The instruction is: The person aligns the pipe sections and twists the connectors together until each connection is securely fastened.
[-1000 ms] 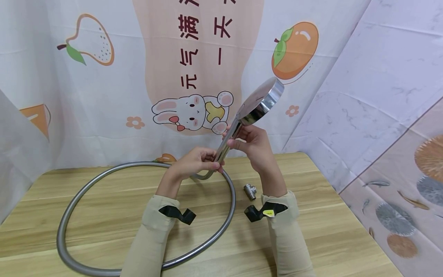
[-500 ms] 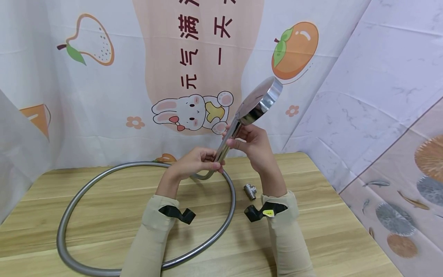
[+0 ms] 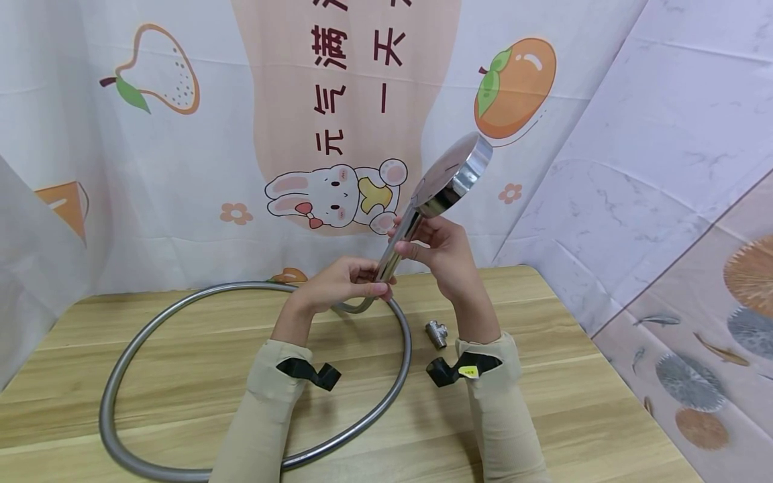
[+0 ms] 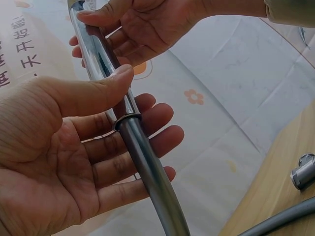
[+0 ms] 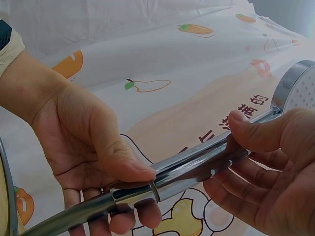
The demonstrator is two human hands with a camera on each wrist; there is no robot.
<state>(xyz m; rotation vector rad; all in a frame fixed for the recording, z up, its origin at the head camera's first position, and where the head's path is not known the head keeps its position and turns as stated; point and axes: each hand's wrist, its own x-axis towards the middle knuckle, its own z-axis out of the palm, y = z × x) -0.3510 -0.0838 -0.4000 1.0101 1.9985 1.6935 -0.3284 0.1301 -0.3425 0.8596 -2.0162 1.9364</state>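
A chrome hand shower [image 3: 455, 174] is held up at a slant above the back of the table, its round head at the upper right. My right hand [image 3: 443, 255] grips its handle below the head, thumb in front and fingers behind. Where the handle's lower end meets the grey shower hose [image 4: 152, 182], my left hand [image 3: 332, 285] pinches the hose's end. A dark ring [image 4: 129, 121] shows at that joint in the left wrist view. Whether the joint is threaded tight cannot be told.
The rest of the hose [image 3: 404, 355] lies in a wide loop on the wooden table [image 3: 580, 402], running under the left forearm. A small chrome T-shaped fitting [image 3: 436, 333] lies beside the right wrist. Printed cloth [image 3: 199, 154] hangs behind the table.
The left fingers have shifted slightly at the joint. The hand shower and right hand have barely moved; the hose loop and fitting stay where they were.
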